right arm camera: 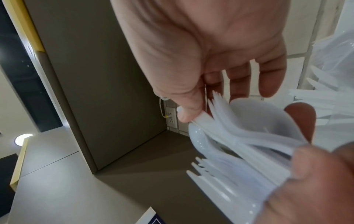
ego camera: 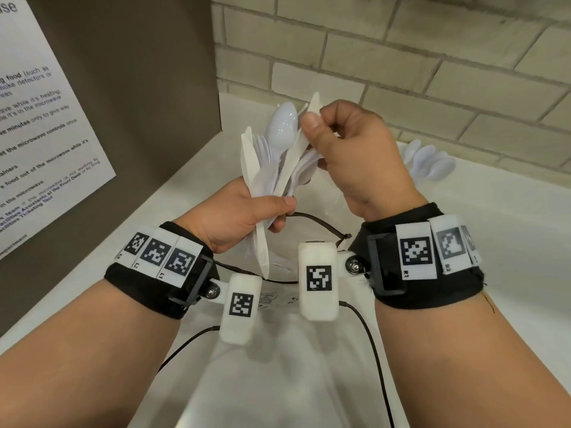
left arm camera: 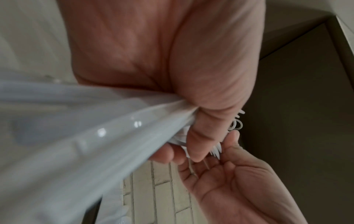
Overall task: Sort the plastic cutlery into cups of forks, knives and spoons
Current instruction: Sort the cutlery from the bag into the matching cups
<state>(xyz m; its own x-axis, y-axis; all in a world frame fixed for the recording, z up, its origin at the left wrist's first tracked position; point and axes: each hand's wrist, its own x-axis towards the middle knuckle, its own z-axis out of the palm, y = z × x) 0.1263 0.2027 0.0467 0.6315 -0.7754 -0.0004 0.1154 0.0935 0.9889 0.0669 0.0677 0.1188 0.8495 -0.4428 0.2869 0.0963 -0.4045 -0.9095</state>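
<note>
My left hand [ego camera: 244, 217] grips a fanned bundle of white plastic cutlery [ego camera: 268, 168] by the handles: forks, knives and a spoon [ego camera: 282, 125] mixed together. My right hand [ego camera: 346, 143] pinches the upper end of one knife [ego camera: 293, 156] in that bundle between thumb and fingertips. In the left wrist view the handles [left arm camera: 95, 128] cross the palm. The right wrist view shows fork tines and spoon bowls [right arm camera: 239, 151] fanned under my right hand [right arm camera: 201, 53]. A group of spoons [ego camera: 429, 162] stands at the back right; its cup is hidden behind my wrist.
A grey cabinet side with a printed notice [ego camera: 46, 118] rises on the left, and a brick wall [ego camera: 401, 57] runs along the back. The white counter [ego camera: 509, 242] lies below. A clear container rim [ego camera: 278, 281] shows under my hands. A wall socket [right arm camera: 171, 118] sits in the corner.
</note>
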